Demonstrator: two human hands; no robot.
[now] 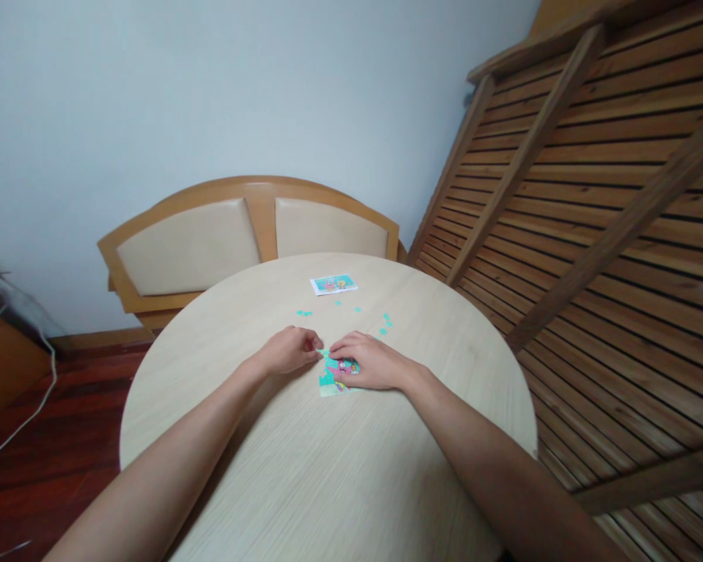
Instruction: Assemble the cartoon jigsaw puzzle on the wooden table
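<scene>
A: Where is the small rectangular jigsaw puzzle in teal, pink and yellow (326, 382)?

B: Flat on the pale wood-grained table (269, 484), under both hands. Teal shows on its left, pink and yellow figures partly covered at right, and a pale strip along the near edge.

A: And the grip?

B: The left hand (290, 350) has its fingertips close together at the upper left corner; I can't tell whether they pinch a piece. The right hand (372, 361) lies over the right part, thumb and fingers spread.

A: Around them?

B: Loose teal puzzle pieces (383, 332) lie beyond, then a white-bordered picture card (333, 284).

A: Room to move?

B: Bare tabletop either side; the curved rim is well apart from the puzzle. Past it stand a cream-padded wooden headboard (261, 222), a slatted brown wooden panel (554, 203) at right, and a pale wall (240, 86).
</scene>
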